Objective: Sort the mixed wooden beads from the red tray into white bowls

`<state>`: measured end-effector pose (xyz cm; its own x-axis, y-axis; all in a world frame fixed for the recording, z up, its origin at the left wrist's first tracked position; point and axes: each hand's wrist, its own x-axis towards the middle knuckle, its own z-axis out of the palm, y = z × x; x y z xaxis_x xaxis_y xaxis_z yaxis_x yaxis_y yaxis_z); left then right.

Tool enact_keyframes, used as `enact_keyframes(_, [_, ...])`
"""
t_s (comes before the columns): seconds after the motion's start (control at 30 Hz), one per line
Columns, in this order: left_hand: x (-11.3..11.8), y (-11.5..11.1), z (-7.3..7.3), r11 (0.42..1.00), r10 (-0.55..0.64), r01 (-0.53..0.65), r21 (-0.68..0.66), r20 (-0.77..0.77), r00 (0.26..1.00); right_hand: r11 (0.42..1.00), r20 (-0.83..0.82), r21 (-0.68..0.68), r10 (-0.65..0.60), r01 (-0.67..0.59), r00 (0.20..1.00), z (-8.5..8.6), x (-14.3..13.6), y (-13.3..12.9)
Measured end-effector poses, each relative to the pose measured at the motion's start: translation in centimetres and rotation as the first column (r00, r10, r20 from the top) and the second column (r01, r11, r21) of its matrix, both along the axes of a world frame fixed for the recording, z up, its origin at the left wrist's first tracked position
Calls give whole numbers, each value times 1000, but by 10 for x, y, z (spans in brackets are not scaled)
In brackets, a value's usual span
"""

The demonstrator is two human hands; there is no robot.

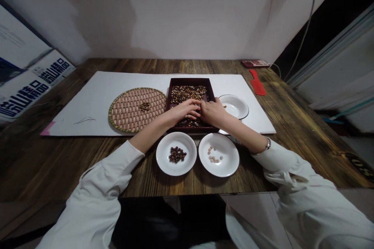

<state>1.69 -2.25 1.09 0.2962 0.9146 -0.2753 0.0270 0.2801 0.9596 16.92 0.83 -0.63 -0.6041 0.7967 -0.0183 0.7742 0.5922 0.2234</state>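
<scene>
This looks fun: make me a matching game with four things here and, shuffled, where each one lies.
1. Dark brown round beads
2. Pale, mostly pinkish beads
3. Round woven tray with green rim
4. Flat red handled tool

A. On bare wood, right of the white board
B. In the front right white bowl
C. Left of the maroon rectangular box
D. In the front left white bowl

Pairs: 1D, 2B, 3C, 4A

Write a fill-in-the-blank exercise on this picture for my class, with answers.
The round woven mat lies to the ____ of the dark-red rectangular tray.
Nearer the mat is the person's bare ____ hand.
Shallow round white dishes number ____.
The silver-coloured band circles the ____ forearm.
Missing words: left; left; three; right.
</scene>
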Motion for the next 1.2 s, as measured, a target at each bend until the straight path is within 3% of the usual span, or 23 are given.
enact_keyframes(0.23, [-2,1,-3,1000,-12,12,2,-3,1000,998,15,-22,52,-52,999,-1,3,3])
enact_keyframes(1.03, [-2,2,-3,1000,19,-18,-15,44,999,998,-24,-56,23,-24,999,2,2,4])
enact_keyframes(1.2, [0,3,-3,992,118,-115,-41,69,991,998,-57,-67,7,-11,998,0,2,4])
